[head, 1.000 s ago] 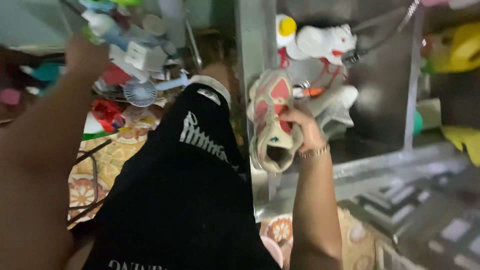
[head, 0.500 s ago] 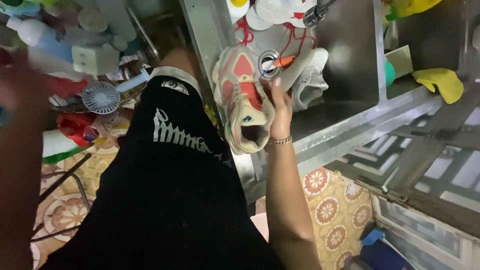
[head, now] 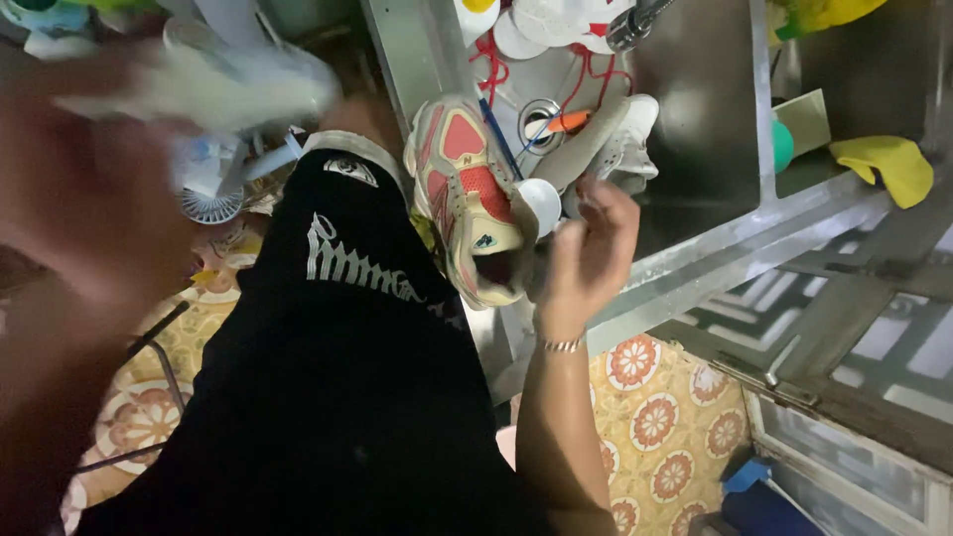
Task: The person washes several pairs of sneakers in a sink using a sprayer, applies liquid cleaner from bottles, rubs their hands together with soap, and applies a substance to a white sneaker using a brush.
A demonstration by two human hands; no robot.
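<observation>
Black garment: nearest the camera, fills the lower middle; pale lettering across it, and it hides the floor and the body beneath.
Left hand: close to the lens at the left edge, a smeared blur; something pale and long streaks across its top, but whether the fingers are wrapped round it cannot be told.
Right hand: raised at the sink's front rim, thin bracelet on the wrist; fingers curled round the heel opening of a sneaker.
Sneaker: cream with red and pink panels, held by the right hand, sole turned away, toe pointing to the far side, hanging over the sink's near left corner.
Round white object: touching the fingertips beside the sneaker's collar; kind unclear.
Sink: steel basin, front rim running diagonally; drain partly covered.
In the basin: a second pale shoe lying by the drain, an orange-tipped thing across it, red laces beyond; white items at the far edge are cut off by the frame.
Tap: only the spout end shows, top edge.
Yellow cloth: on the ledge right of the basin.
Patterned floor tiles: orange flowers, lower right.
Small fan: left, half hidden behind the garment.
</observation>
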